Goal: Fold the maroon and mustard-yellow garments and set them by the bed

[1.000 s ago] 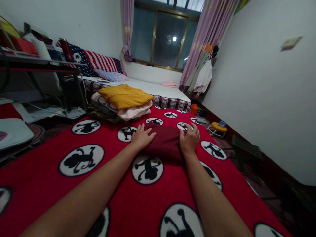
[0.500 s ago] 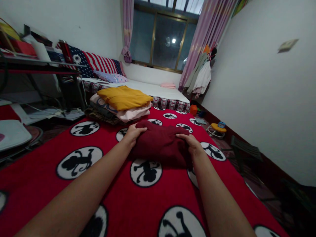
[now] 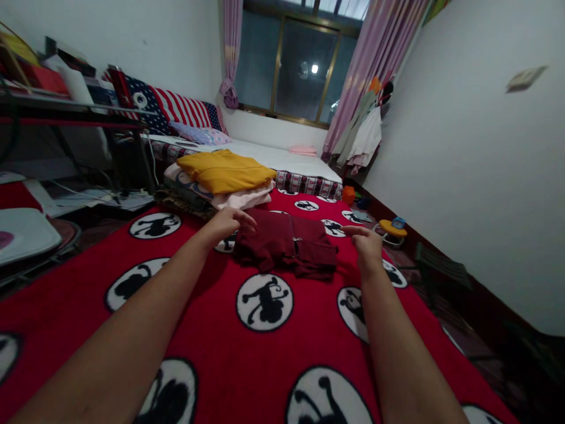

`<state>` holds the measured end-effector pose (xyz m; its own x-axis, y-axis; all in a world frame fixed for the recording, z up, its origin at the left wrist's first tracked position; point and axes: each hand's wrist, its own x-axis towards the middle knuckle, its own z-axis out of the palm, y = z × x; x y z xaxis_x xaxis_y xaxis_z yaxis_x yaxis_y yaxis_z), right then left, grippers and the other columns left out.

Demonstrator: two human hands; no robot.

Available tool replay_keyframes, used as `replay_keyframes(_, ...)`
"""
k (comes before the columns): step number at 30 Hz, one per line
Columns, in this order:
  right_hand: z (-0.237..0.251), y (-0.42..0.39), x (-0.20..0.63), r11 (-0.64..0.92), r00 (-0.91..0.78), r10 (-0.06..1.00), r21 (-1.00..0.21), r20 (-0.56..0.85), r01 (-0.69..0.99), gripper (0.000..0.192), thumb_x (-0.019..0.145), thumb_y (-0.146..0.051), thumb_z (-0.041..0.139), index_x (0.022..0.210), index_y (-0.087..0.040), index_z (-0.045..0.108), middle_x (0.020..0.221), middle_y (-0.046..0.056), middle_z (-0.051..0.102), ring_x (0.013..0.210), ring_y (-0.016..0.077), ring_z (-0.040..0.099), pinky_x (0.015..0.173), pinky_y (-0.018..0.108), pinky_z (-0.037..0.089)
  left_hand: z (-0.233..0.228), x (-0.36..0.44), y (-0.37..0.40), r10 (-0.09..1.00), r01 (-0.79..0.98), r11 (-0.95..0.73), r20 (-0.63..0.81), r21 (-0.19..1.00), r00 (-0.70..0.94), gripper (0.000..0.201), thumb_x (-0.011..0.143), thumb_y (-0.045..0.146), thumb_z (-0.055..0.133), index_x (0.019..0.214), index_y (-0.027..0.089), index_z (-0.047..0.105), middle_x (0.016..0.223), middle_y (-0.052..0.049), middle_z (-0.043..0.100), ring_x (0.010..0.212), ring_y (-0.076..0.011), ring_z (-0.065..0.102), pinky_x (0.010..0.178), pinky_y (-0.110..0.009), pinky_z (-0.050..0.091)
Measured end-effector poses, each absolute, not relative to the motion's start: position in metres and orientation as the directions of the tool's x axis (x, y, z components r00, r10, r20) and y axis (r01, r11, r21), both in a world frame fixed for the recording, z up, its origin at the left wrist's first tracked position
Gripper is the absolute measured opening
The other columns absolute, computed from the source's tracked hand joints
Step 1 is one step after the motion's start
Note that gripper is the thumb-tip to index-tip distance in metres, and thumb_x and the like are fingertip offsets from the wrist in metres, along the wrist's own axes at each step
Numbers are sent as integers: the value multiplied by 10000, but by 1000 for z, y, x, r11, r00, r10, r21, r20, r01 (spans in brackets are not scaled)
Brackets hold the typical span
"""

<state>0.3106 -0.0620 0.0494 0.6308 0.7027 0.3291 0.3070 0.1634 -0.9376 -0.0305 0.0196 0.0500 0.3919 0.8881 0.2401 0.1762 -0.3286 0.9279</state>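
Note:
A folded dark red garment point(image 3: 289, 244) with a small metal clasp lies on the red blanket point(image 3: 247, 353) printed with black-and-white monkey circles. My left hand point(image 3: 227, 222) hovers just off the garment's left edge, fingers loosely curled, holding nothing. To the garment's right is my right hand point(image 3: 366, 246), fingers apart and empty, a little clear of the cloth. Behind the garment sits a stack of folded clothes point(image 3: 220, 185) topped by a yellow piece.
A bed with a white sheet point(image 3: 282, 158) and a flag-patterned cushion runs to the window at the back. A cluttered black shelf point(image 3: 70, 112) stands left. Toys, a small yellow stool point(image 3: 391, 229) and a dark folding chair point(image 3: 439, 268) line the right wall.
Both hands gripped and lifted the folded dark red garment, then set it down slightly farther away and let go. The hands have now drawn apart to either side.

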Motion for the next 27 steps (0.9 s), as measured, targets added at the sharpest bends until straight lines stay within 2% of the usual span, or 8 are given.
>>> replay_keyframes(3,48,-56,297,241,572,705,-900,420,364,277,569,-170,499,712,-142,735,743,62,735,806,207,676,795,335,514,42,-15,18,874,290,-440,330,850,358,311,663,273,560,881,140,737,847,-85,747,806,-233,698,761,-354,565)
replay_keyframes(7,36,-50,272,231,336,804,-779,490,583,247,702,-242,559,852,-171,741,901,57,745,859,193,666,828,321,501,35,7,4,734,486,-674,434,557,522,300,756,351,583,968,218,748,1087,-48,706,1001,-223,644,930,-331,497)
replay_keyframes(9,25,-50,267,127,253,855,-656,453,744,236,746,-271,580,891,-184,744,924,57,738,882,201,658,845,325,488,29,9,0,762,642,-647,384,412,522,190,750,339,613,822,236,756,1090,-41,685,1030,-233,621,946,-329,483)
replay_keyframes(12,11,-52,271,-84,305,880,-511,365,856,252,788,-301,597,946,-170,743,1002,96,719,952,228,645,872,338,470,18,4,0,889,861,-404,357,309,289,193,762,343,614,662,207,707,1046,-88,648,1025,-276,606,902,-363,500)
replay_keyframes(16,8,-54,277,-278,468,806,-466,362,840,419,807,-349,613,1177,-156,653,1156,155,659,1038,271,629,863,354,467,12,-3,2,931,906,-198,360,373,55,363,771,485,644,968,182,673,1126,-152,611,1073,-321,598,911,-399,488)
replay_keyframes(21,11,-53,271,-314,474,834,-466,281,827,556,823,-380,606,1318,-146,510,1125,147,668,1033,283,638,838,356,470,10,-2,8,954,821,-159,300,548,-16,796,714,445,738,1359,152,376,1169,-181,650,1097,-321,623,916,-393,482)
replay_keyframes(24,12,-55,267,-330,486,816,-437,314,837,609,821,-369,617,1353,-115,465,1228,195,610,1112,318,593,874,393,461,9,0,10,954,741,-185,298,645,-21,781,697,291,741,1368,130,374,1226,-177,634,1116,-301,619,944,-379,482)
replay_keyframes(27,13,-55,264,-280,440,794,-391,419,877,555,816,-317,614,1327,-132,497,1298,196,559,1192,336,526,926,438,436,9,4,6,877,660,-413,469,627,103,599,697,70,589,1282,165,498,1255,-92,630,1143,-232,603,1015,-325,450)
